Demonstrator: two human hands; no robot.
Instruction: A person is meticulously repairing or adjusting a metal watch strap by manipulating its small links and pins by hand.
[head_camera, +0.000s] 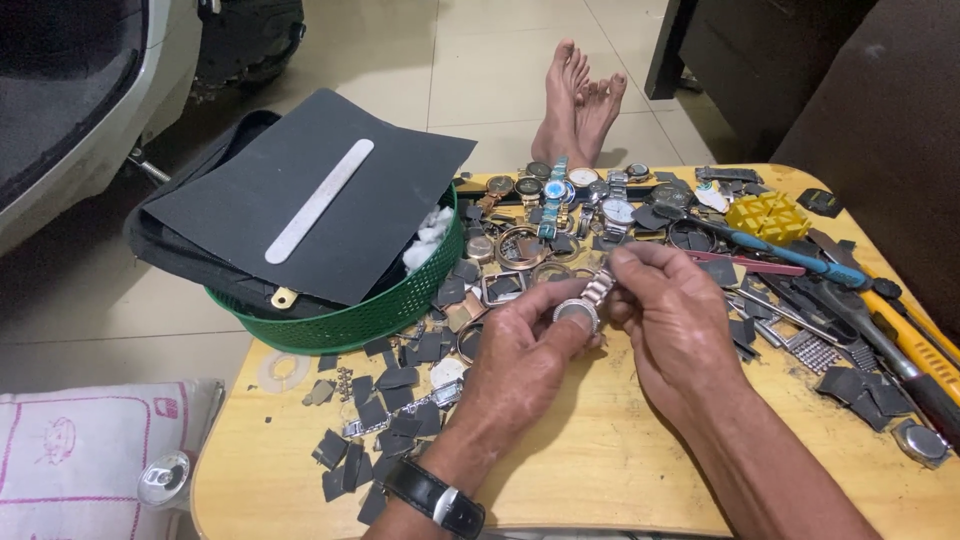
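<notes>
Head view: our left hand (525, 345) pinches the silver wristwatch (578, 313) case, right hand (672, 315) fingers grip its bracelet; a slip could drop it among desk (600, 460) clutter.

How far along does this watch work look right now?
Already done, it seems: a row of whole watches lies at the table's far edge. In hand: the left hand holds a silver watch by its case, and the right hand pinches its metal band. Left: loose cases and dark scraps lie scattered beside the green basket.
</notes>
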